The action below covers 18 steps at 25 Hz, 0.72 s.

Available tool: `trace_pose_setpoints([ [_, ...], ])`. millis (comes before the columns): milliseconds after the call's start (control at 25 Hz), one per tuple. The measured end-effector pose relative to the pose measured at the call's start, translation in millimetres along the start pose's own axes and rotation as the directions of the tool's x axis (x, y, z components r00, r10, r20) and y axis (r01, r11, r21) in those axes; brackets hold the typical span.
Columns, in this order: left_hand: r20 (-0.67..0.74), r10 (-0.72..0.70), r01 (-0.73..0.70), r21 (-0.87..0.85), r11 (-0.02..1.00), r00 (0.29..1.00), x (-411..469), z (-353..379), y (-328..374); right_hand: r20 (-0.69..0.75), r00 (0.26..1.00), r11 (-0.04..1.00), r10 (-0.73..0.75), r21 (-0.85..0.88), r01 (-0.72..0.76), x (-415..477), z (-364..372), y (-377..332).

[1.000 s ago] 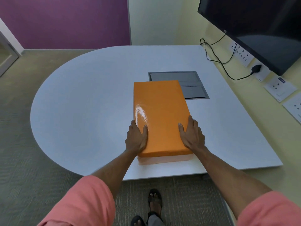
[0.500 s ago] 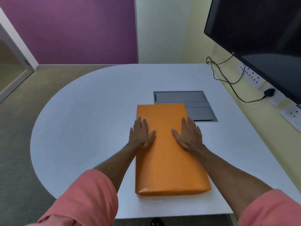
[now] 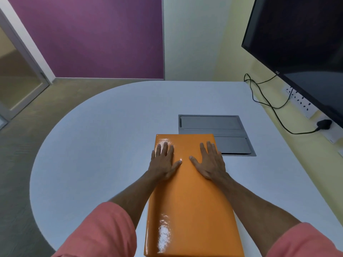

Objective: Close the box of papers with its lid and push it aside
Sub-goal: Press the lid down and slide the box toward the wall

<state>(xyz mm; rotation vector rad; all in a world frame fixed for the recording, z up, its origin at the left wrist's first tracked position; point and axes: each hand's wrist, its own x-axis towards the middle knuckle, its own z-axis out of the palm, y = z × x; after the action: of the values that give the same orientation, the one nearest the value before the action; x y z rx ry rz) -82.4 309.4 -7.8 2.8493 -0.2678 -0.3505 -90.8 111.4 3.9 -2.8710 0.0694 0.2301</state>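
Note:
A glossy orange lid (image 3: 191, 206) covers the box of papers, which lies lengthwise on the white table (image 3: 104, 138); the box under it is hidden. My left hand (image 3: 164, 162) rests flat on the lid's far left part, fingers spread. My right hand (image 3: 209, 162) lies flat on the far right part, fingers spread too. Neither hand grips anything.
A grey cable hatch (image 3: 222, 134) is set into the table just beyond the box, touching its far right corner in view. A black monitor (image 3: 300, 49) hangs on the right wall above sockets (image 3: 304, 106) and a black cable (image 3: 269, 104). The table's rounded edge curves to the left.
Both hands slid from the lid's near end to its far end. The lid went down fully; the paler box rim no longer shows. The view tilted up.

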Motion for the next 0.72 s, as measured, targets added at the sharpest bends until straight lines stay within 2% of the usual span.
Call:
trace_pose_setpoints([
  [320, -0.029, 0.001, 0.000, 0.020, 1.000, 1.000, 2, 6, -1, -0.004, 1.000, 1.000, -0.012, -0.008, 0.012, 3, 4, 3],
  [480, -0.011, -0.001, 0.001, 0.003, 1.000, 1.000, 1, 1, 1, 0.095, 0.995, 1.000, 0.002, -0.015, 0.000, 6, -4, 2],
  [560, -0.041, -0.020, 0.017, -0.085, 0.996, 0.999, -4, 2, 3, 0.131, 0.991, 0.999, 0.017, 0.037, -0.022, 4, -11, 4],
  [720, -0.163, -0.078, 0.021, -0.324, 0.946, 0.984, -34, 13, -1, 0.075, 0.993, 0.965, 0.094, 0.240, -0.110, -30, -3, 13],
])
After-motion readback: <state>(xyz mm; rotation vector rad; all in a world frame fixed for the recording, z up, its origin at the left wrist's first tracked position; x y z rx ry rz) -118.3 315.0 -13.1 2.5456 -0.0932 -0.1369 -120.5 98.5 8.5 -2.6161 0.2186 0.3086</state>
